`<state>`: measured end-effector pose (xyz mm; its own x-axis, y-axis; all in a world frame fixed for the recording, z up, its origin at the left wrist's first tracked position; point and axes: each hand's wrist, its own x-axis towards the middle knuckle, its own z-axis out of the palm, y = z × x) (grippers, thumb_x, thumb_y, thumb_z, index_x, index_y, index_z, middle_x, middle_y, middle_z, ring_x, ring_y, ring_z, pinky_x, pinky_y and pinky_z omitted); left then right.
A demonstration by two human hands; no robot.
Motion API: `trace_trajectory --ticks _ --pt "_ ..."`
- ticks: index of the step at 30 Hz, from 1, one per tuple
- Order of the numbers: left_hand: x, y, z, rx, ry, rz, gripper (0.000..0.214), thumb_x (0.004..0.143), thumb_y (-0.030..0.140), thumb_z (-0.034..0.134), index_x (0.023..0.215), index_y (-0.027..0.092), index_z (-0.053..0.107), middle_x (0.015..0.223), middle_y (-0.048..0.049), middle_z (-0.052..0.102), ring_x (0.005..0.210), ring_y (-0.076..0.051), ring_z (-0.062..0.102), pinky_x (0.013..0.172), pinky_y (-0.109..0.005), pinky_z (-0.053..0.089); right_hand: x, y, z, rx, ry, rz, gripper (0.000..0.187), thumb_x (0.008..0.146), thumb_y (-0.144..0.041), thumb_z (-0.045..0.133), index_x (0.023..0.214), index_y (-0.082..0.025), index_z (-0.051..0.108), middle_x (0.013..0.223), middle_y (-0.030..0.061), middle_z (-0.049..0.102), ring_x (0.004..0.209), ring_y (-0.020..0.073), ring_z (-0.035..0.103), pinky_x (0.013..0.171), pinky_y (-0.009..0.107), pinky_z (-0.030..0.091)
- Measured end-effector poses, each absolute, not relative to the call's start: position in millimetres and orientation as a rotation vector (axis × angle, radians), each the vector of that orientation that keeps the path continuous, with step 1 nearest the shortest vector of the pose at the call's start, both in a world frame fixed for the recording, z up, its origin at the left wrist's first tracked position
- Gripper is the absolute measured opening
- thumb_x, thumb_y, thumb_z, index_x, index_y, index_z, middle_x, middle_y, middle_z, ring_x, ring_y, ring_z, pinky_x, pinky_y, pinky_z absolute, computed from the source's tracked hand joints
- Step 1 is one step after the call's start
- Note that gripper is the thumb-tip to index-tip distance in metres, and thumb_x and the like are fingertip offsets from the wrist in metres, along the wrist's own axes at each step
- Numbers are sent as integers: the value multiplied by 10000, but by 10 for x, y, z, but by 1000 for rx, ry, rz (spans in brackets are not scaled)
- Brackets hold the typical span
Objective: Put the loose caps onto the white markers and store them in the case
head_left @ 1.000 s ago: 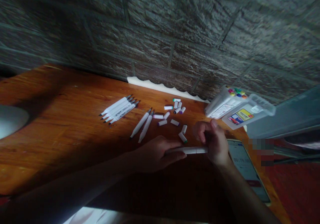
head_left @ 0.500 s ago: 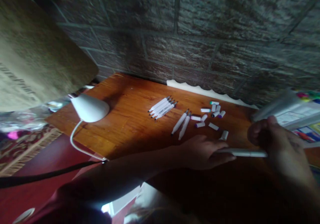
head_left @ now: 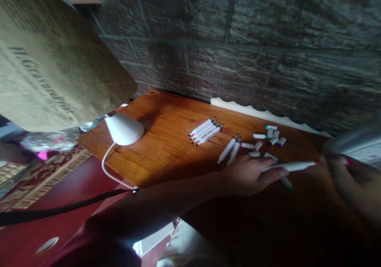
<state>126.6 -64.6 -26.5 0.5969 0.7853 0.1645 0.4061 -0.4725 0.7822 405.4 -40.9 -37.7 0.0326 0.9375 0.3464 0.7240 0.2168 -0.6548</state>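
My left hand (head_left: 251,175) is closed around a white marker (head_left: 293,166) that points right, its red tip bare. My right hand (head_left: 347,171) is just off that tip at the right edge, blurred and in shadow; something small and pink shows by its fingers, but I cannot make out the grip. On the wooden table (head_left: 166,148) beyond my left hand lie two uncapped markers (head_left: 229,149), a row of several more markers (head_left: 206,131), and several loose caps (head_left: 269,138).
A white lamp base (head_left: 123,128) with a white cord stands at the table's left end. A brown printed board (head_left: 44,68) fills the upper left. The brick wall (head_left: 238,40) backs the table. A blurred marker case (head_left: 357,144) sits at far right.
The view has swung left, so the lamp base and printed board came in. The marker's right end, earlier inside my right hand, now shows a bare red tip with that hand drawn off to the right.
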Motion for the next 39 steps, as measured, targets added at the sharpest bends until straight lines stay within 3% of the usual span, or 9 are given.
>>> trace_trajectory --ticks 2,4,9,15,19,23,29,34,39 --pt "1257 -644 -248 1954 917 783 413 1031 481 340 1160 214 628 991 -56 694 914 -199 651 805 -296 475 3910 -408 -337 -1807 -1898 217 271 760 -540 714 645 -302 657 473 57 569 388 217 482 448 364 275" --pt "1258 -634 -253 1808 910 861 411 1038 468 325 1207 208 595 958 -43 666 853 -167 626 761 -269 470 3756 -409 -335 -1884 -1993 120 356 830 -571 603 667 -260 658 543 69 619 430 223 536 467 344 292" --pt "1282 -609 -302 1706 977 860 353 1028 462 363 1173 198 546 823 -2 560 737 -138 538 682 -245 449 3617 -439 -275 -1846 -1994 192 328 862 -521 600 960 -230 714 586 11 637 495 192 588 480 290 353" --pt "1304 -710 -188 1849 920 748 301 1034 383 360 1134 180 558 960 -45 620 879 -175 587 830 -287 467 3359 -646 -90 -1255 -1745 939 346 911 -532 568 935 -219 713 819 42 726 726 186 666 655 287 521" --pt "1350 -772 -140 1832 821 721 364 1041 359 338 1264 167 551 1083 -88 661 1072 -216 605 992 -329 442 3134 -759 -137 -1209 -1629 1004 246 870 -480 659 871 -245 730 831 18 725 763 193 660 778 330 546" --pt "1389 -760 -144 1712 789 800 352 1039 352 373 1277 190 575 1255 -78 635 1184 -196 581 1068 -305 405 3077 -794 -117 -1177 -1540 1039 282 861 -482 670 735 -232 699 645 -10 623 594 152 569 590 280 492" --pt "1311 -721 -173 1890 1018 645 348 1034 391 353 1185 151 555 972 -62 688 885 -192 652 823 -315 526 3337 -648 1 -1148 -1013 1013 342 815 -525 722 724 -201 660 539 -61 431 483 73 374 448 196 335" --pt "1279 -697 -355 2578 960 636 351 981 98 363 1297 124 515 1185 -136 664 1175 -261 577 1051 -442 442 3521 -502 -35 -1232 -876 844 425 788 -578 726 691 -177 623 548 -56 469 492 60 408 448 172 350" --pt "1279 -625 -432 2799 815 652 375 1000 122 414 1360 167 504 1278 -97 640 1251 -222 550 1128 -394 413 3429 -516 -84 -1315 -1000 871 456 777 -625 706 712 -179 644 540 -46 519 480 66 457 444 181 369"
